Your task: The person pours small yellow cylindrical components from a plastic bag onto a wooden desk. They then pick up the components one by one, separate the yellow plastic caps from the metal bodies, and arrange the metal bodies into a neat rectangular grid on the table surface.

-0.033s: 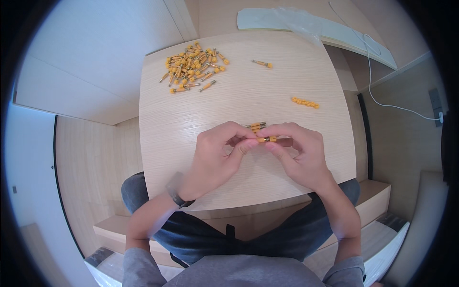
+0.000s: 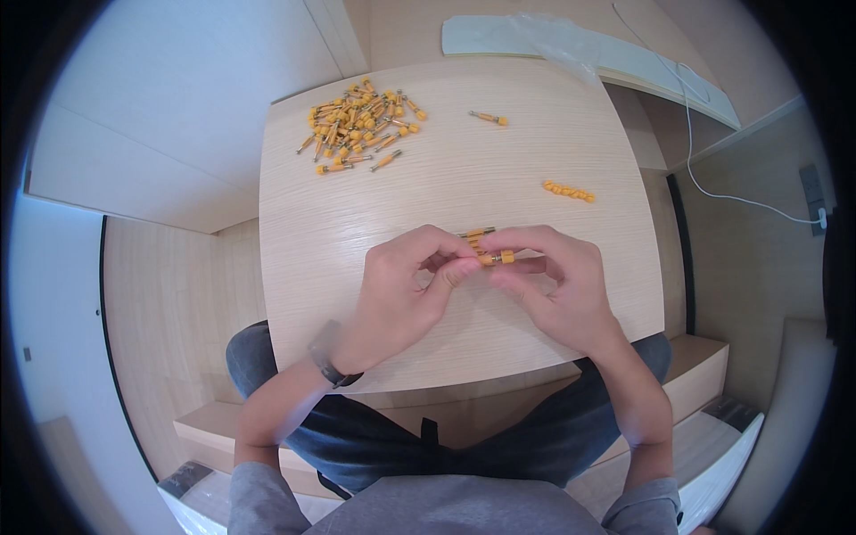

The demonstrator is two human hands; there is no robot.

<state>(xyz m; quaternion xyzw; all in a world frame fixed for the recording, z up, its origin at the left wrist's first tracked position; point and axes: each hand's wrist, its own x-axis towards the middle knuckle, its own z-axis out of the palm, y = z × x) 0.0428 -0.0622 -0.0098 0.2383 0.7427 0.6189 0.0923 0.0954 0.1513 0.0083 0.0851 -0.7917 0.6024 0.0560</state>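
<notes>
My left hand (image 2: 412,283) pinches a furniture connecting bolt (image 2: 487,260) between thumb and fingertips, just above the near middle of the table (image 2: 348,259). A yellow plastic cap (image 2: 508,257) sits at the bolt's right end. My right hand (image 2: 560,287) is around that end, its thumb and index finger parted, with the cap showing between them. Just beyond the fingertips, several more connecting bolts (image 2: 480,233) lie side by side, partly hidden by my hands.
A heap of orange and metal connecting bolts (image 2: 361,125) covers the far left of the table. One single bolt (image 2: 489,118) lies at the far middle. A row of yellow caps (image 2: 569,192) lies to the right. Behind the table is a pale board (image 2: 499,37) with clear plastic film.
My right thumb and index finger have spread apart from the bolt's capped end, so more of the yellow cap shows. My left hand stays nearly in place, holding the bolt.
</notes>
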